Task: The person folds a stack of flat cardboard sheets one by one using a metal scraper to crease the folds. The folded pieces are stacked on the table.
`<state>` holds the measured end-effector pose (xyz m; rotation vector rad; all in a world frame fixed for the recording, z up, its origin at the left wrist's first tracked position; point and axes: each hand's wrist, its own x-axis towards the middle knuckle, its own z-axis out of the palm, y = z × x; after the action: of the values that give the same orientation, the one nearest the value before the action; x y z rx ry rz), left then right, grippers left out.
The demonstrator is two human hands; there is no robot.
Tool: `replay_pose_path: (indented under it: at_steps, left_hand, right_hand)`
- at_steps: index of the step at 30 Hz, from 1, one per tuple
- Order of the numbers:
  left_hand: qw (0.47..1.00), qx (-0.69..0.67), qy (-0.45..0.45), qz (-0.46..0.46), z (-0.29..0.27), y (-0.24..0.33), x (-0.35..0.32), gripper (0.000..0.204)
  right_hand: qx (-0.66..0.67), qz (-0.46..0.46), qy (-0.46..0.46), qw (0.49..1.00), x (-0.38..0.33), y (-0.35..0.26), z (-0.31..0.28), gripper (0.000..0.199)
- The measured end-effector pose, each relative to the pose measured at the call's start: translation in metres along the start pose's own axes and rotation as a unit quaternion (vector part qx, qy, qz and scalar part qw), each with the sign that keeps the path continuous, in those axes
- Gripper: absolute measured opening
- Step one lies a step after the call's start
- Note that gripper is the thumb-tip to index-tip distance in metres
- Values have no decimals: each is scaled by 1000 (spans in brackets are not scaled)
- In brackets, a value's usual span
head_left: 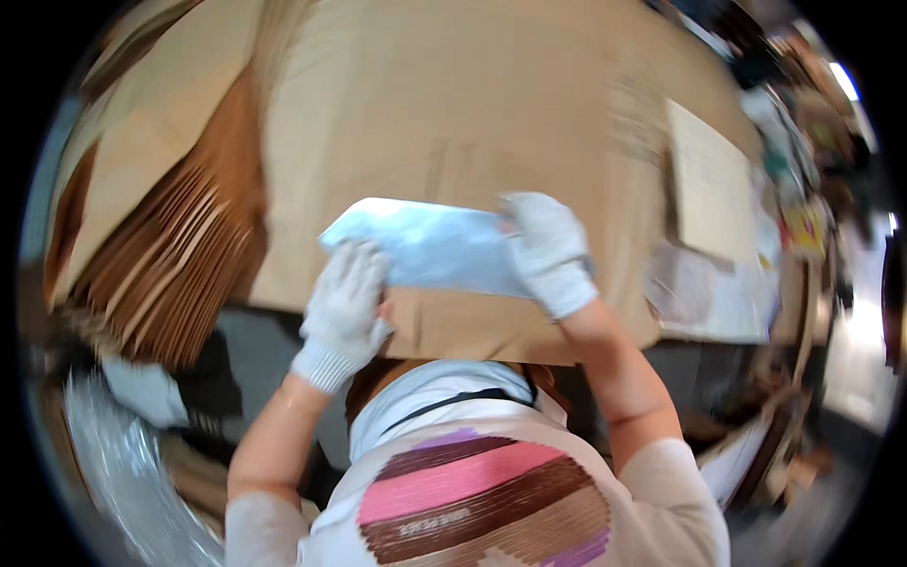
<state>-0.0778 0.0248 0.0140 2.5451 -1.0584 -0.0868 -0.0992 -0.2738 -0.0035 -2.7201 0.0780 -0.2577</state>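
Centrally, one blue sheet point(439, 248) is lying over brown paper point(453, 104). Left hand point(348, 298), white-gloved: is touching the sheet's left end, fingers lying together. Right hand point(548, 248), white-gloved: is covering the sheet's right end, fingers bending. Blur is hiding whether either is pinching. Brown stack point(219, 184): is fanning out left of the sheet. Pale board point(710, 184): is lying right of it.

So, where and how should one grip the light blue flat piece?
The light blue piece is probably best taken by its two short ends, one hand from each side: it looks flat and longer left to right, with the left hand and right hand near those ends.
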Motion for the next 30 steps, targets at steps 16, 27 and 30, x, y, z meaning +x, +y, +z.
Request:
replay_pose_path:
  at_steps: [16,27,30]
  left_hand:
    - [996,56,-26,71,-8,10,11,60]
    - [971,114,65,201,5,-20,26,23]
    - [992,-24,71,105,13,-17,32,19]
  right_hand:
    - [-62,-114,-64,990,-33,-17,0,67]
    - [99,-191,-6,977,-69,27,-33,26]
    - [72,-41,-12,996,-83,28,-27,25]
